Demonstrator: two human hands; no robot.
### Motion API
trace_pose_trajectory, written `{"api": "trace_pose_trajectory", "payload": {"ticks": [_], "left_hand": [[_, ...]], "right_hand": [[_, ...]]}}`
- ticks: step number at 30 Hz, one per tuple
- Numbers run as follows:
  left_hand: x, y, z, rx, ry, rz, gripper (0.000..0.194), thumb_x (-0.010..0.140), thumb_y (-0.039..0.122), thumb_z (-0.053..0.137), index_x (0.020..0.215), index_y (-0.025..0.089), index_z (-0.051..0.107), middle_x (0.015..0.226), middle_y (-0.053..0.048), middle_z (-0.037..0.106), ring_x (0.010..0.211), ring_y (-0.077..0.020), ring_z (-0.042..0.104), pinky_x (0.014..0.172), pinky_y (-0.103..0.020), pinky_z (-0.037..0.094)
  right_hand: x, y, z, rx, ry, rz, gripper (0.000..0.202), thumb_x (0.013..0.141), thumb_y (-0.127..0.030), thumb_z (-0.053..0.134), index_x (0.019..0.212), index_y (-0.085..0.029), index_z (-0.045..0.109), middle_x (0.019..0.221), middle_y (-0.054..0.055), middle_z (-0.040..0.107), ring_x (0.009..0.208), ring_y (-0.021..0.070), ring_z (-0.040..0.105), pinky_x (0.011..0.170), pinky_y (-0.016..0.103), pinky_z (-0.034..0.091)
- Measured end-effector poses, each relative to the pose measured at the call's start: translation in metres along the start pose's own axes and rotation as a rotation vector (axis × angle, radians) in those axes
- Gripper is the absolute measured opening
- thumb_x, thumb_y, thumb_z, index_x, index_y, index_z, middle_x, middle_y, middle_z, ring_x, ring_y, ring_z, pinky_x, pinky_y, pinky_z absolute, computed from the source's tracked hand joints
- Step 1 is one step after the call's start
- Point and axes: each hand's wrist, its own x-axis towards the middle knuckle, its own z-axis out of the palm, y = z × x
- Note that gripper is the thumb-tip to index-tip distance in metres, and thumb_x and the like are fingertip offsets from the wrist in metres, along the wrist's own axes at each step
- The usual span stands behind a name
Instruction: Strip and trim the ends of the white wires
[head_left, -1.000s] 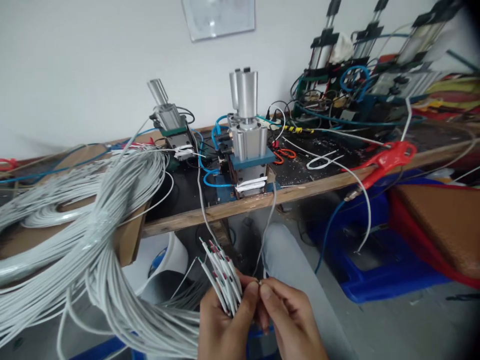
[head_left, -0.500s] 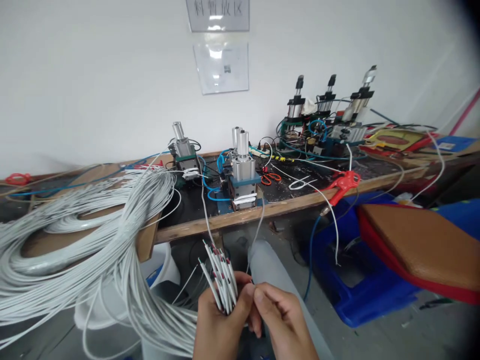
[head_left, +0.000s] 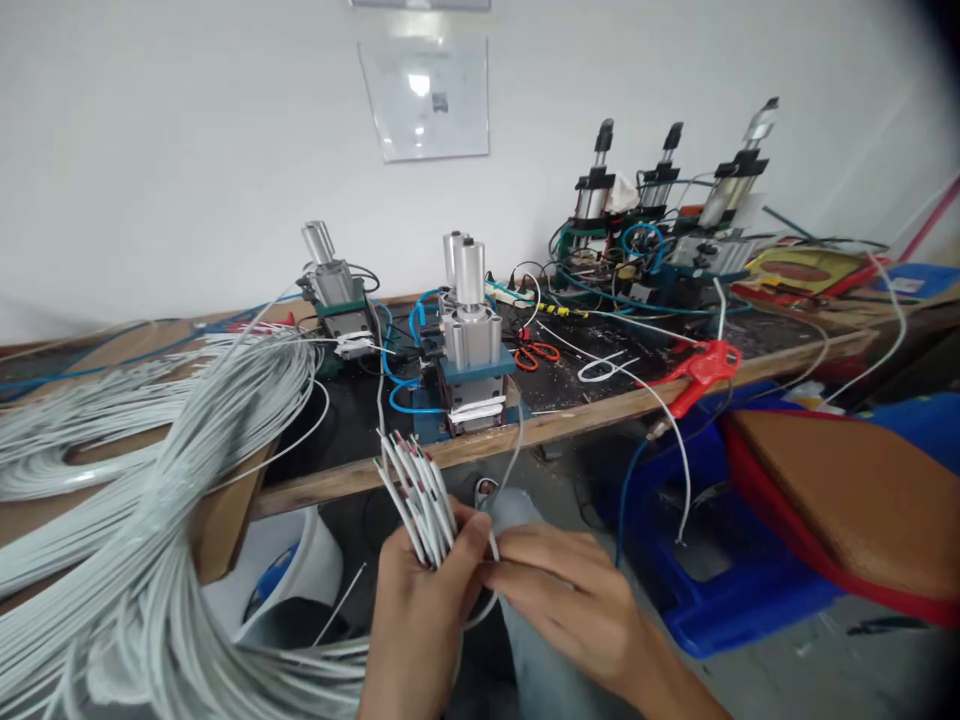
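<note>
A bunch of white cable ends (head_left: 421, 500), with thin coloured wires showing at the tips, stands upright in my left hand (head_left: 427, 600). Its fingers are wrapped round the bunch. Just to the right, my right hand (head_left: 562, 590) pinches a single white cable (head_left: 489, 590) beside the left thumb; part of that cable is hidden by the fingers. A thick bundle of white cables (head_left: 187, 470) runs from the bench on the left down towards my left hand. Ahead of the hands, a pneumatic press (head_left: 472, 350) sits at the bench edge.
Another press (head_left: 335, 290) stands further left, several taller ones (head_left: 596, 195) at the back right. A red air gun (head_left: 701, 375) hangs over the wooden bench edge (head_left: 570, 425). Below are a white bucket (head_left: 315, 560) and a blue stool (head_left: 705, 620); a brown-topped seat (head_left: 847, 500) is at right.
My right hand has turned more sideways, and a white cable now shows between its fingers. The left hand keeps its bunch, slightly higher and further left. The view has shifted, too.
</note>
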Motion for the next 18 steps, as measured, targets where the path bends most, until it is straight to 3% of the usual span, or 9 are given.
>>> {"api": "trace_pose_trajectory", "payload": {"ticks": [3,6,8,11,18], "left_hand": [[0.019,0.004,0.006,0.028,0.119,0.065,0.025,0.084,0.039,0.077,0.078,0.017,0.068,0.048,0.009,0.042,0.046,-0.0076,0.032,0.043,-0.018,0.026],[0.032,0.015,0.013,0.061,0.273,0.149,0.014,0.088,0.029,0.07,0.08,0.02,0.065,0.043,0.009,0.043,0.044,-0.0093,0.035,0.044,-0.02,0.028],[0.038,0.021,0.018,0.038,0.301,0.14,0.011,0.088,0.023,0.069,0.079,0.021,0.064,0.042,0.009,0.044,0.042,-0.0091,0.034,0.045,-0.02,0.029],[0.042,0.023,0.021,0.038,0.331,0.16,0.013,0.088,0.033,0.072,0.08,0.023,0.067,0.043,0.009,0.046,0.041,-0.0085,0.038,0.042,-0.019,0.028],[0.051,0.025,0.018,-0.069,0.335,0.221,0.013,0.08,0.029,0.078,0.07,0.025,0.07,0.039,0.008,0.052,0.028,-0.0071,0.04,0.034,-0.021,0.029]], "right_hand": [[0.01,0.027,0.003,-0.025,0.085,-0.007,0.027,0.099,-0.008,0.06,0.12,-0.021,0.071,0.106,0.008,0.079,0.098,0.0197,0.077,0.087,0.029,0.063],[0.017,0.056,0.011,-0.078,0.132,0.057,0.025,0.099,-0.009,0.06,0.119,-0.018,0.071,0.106,0.01,0.079,0.095,0.0205,0.077,0.085,0.032,0.064],[0.021,0.071,0.015,-0.097,0.129,0.102,0.025,0.101,-0.011,0.059,0.122,-0.018,0.07,0.109,0.009,0.078,0.098,0.0206,0.076,0.087,0.034,0.064],[0.029,0.085,0.021,-0.124,0.114,0.14,0.025,0.102,-0.013,0.058,0.123,-0.019,0.069,0.113,0.008,0.077,0.103,0.0205,0.075,0.09,0.035,0.063],[0.042,0.092,0.025,-0.171,0.113,0.146,0.022,0.1,-0.01,0.059,0.119,-0.015,0.07,0.113,0.009,0.077,0.104,0.0199,0.074,0.09,0.035,0.062]]}}
